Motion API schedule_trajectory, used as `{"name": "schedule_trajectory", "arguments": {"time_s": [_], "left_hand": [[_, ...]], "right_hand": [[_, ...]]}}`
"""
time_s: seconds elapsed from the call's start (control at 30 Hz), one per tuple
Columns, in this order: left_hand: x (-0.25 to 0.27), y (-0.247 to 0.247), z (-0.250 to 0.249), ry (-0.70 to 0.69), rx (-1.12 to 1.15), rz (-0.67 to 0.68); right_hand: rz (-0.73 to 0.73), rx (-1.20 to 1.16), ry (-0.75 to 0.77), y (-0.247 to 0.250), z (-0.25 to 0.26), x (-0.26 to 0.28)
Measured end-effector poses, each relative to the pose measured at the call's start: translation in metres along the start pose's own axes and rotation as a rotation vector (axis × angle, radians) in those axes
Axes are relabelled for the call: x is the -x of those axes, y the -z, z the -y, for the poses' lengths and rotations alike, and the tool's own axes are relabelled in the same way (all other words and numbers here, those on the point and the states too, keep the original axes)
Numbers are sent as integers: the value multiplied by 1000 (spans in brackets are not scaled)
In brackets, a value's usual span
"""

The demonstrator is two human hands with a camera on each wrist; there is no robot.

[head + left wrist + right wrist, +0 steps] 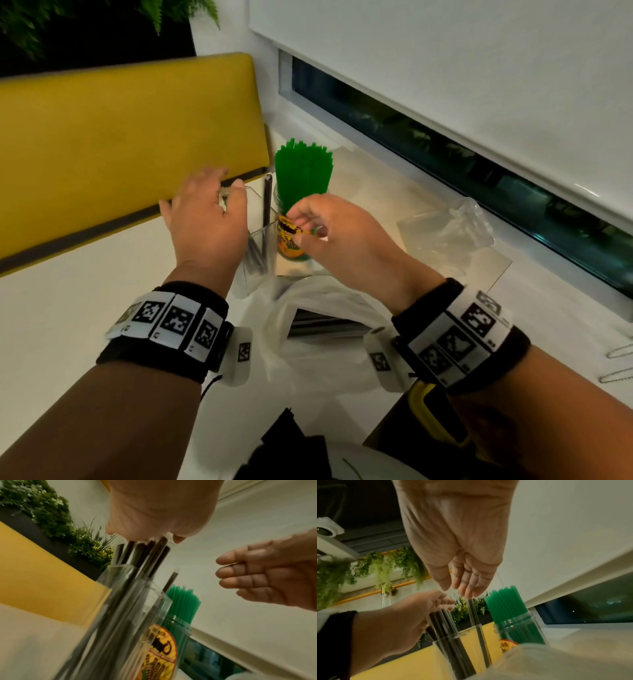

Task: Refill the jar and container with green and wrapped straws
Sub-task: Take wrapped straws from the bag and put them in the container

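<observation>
Right wrist: I see right hand [464, 574] fingers slack, just above one upright wrapped straw [473, 609]; left hand [406, 616] flat on the bundle.

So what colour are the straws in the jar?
Green straws, standing in the jar; clearest in the head view.

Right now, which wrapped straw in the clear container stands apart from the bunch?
The single wrapped straw on the jar side of the container. It stands alone below the right hand; the others cluster under the left hand.
</observation>
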State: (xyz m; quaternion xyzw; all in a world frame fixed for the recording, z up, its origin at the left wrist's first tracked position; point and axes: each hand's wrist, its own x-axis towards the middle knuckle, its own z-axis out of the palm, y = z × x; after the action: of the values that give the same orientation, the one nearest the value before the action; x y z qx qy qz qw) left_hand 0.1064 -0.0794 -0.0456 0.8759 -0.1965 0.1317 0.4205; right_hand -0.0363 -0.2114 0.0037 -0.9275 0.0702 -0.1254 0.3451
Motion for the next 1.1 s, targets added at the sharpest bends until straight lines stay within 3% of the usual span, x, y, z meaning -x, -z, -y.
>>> {"name": "schedule_trajectory", "arguments": {"time_s": [0.07, 0.13, 0.2, 0.27, 0.33, 0.37, 0.43, 0.5, 0.6, 0.67, 0.8, 0.9, 1.1], "left_hand": [[1, -3, 5, 1, -144, 73], [4, -2, 4, -2, -231, 64], [10, 5, -3, -28, -250, -49], [21, 11, -19, -233, -129, -196], [41, 9, -35, -548, 73, -158], [54, 4, -40, -668, 131, -45], [79, -14, -35, -751, 91, 256], [99, -39, -15, -664, -54, 513], [110, -58, 10, -337, -140, 740], [109, -60, 17, -205, -124, 761], [99, -58, 30, -114, -129, 827], [89, -62, 43, -149, -66, 881], [78, -62, 55, -128, 57, 834]], "right_hand": [[102, 99, 5, 1, -4, 6], [349, 174, 24, 3, -9, 16], [584, 289, 71, -5, -15, 31], [700, 474, 92, -25, -29, 46], [647, 616, 6, -54, -47, 56], [576, 648, -11, -65, -54, 58], [406, 589, -21, -78, -65, 59], [426, 606, -24, -84, -67, 60], [492, 677, -35, -95, -77, 61], [420, 659, -10, -107, -89, 56], [206, 391, -93, -100, -86, 49], [219, 455, -122, -99, -88, 51], [347, 411, -81, -89, -88, 49]]}}
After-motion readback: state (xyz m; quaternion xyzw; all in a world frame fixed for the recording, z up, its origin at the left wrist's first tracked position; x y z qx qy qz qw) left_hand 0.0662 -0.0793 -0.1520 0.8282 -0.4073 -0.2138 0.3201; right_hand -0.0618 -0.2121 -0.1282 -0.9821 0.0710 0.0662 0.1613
